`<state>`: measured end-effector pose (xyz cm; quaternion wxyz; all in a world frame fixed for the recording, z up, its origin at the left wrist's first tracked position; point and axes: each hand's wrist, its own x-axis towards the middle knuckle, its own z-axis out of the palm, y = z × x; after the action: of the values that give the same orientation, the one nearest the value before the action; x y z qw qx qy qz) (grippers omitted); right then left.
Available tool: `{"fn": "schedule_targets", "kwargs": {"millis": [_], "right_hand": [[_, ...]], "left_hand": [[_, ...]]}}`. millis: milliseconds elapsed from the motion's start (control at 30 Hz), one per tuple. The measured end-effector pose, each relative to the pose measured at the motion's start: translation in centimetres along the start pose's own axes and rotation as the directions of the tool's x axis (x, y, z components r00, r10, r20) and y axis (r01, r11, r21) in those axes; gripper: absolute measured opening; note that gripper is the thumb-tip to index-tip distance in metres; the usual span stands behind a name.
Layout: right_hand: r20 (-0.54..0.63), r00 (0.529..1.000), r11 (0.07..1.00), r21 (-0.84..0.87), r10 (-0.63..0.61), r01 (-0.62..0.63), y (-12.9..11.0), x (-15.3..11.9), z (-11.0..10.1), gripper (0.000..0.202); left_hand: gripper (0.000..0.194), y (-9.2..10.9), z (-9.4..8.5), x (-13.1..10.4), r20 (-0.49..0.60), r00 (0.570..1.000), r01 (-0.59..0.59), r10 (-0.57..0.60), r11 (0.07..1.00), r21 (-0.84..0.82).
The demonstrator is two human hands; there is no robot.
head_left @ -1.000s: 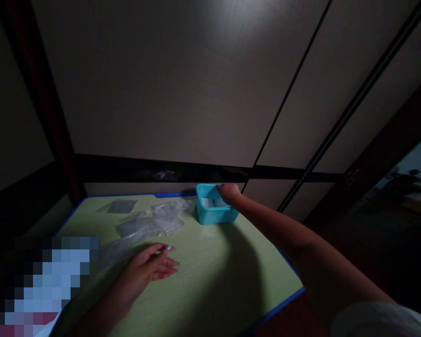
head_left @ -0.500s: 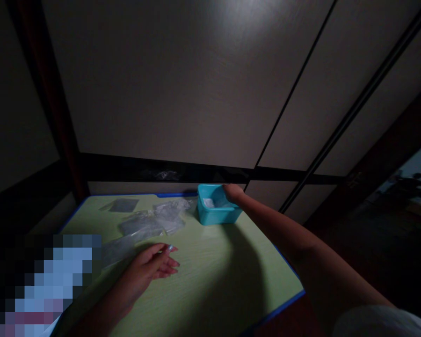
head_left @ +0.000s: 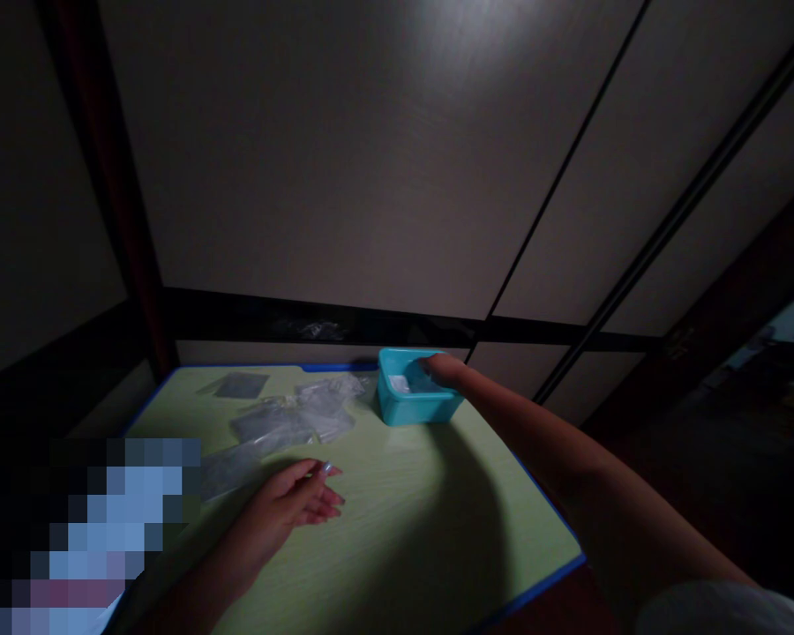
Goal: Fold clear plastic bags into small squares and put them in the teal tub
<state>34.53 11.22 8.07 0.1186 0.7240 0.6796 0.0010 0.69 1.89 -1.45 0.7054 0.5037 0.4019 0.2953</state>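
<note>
A turquoise plastic basket (head_left: 420, 410) stands at the back of the green table (head_left: 397, 529), with something small and white (head_left: 399, 384) inside. My right hand (head_left: 445, 370) reaches over its right rim, fingers down inside; the fingertips are hidden, so I cannot see what they hold. Low over the table, left of centre, is my left hand (head_left: 308, 496), palm turned sideways, fingers loosely apart and holding nothing. Several clear plastic bags (head_left: 271, 425) lie flat beyond it, left of the basket. A separate greyish bag (head_left: 242, 385) lies farther back on the left.
The table has a blue edge and stands against large pale cabinet panels (head_left: 344, 176) with dark strips. Crumpled clear plastic (head_left: 322, 331) shows on the dark strip behind the table. A pixelated patch covers the lower left. A dim room shows at far right.
My right hand has gone slightly deeper into the basket. My left hand keeps about the same pose, and the whole view has shifted a little.
</note>
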Motion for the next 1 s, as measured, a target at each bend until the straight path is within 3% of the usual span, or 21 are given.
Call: {"fn": "schedule_targets", "kwargs": {"millis": [267,667,1000], "right_hand": [[0.087,0.996,0.997,0.065,0.026,-0.032,-0.6,0.0,-0.2,0.034],[0.078,0.997,0.986,0.166,0.005,-0.017,-0.9,0.7,0.2,0.033],[0.284,0.957,0.957,0.254,0.067,-0.143,-0.6,2.1,1.2,0.033]], "left_hand": [[0.064,0.4,0.1,-0.3,0.002,1.0,-0.002,0.002,1.0,0.007],[0.061,-0.2,0.0,0.1,0.007,1.0,-0.019,0.02,1.0,-0.011],[0.057,-0.2,0.1,0.1,-0.01,1.0,-0.021,0.021,1.0,-0.007]]}}
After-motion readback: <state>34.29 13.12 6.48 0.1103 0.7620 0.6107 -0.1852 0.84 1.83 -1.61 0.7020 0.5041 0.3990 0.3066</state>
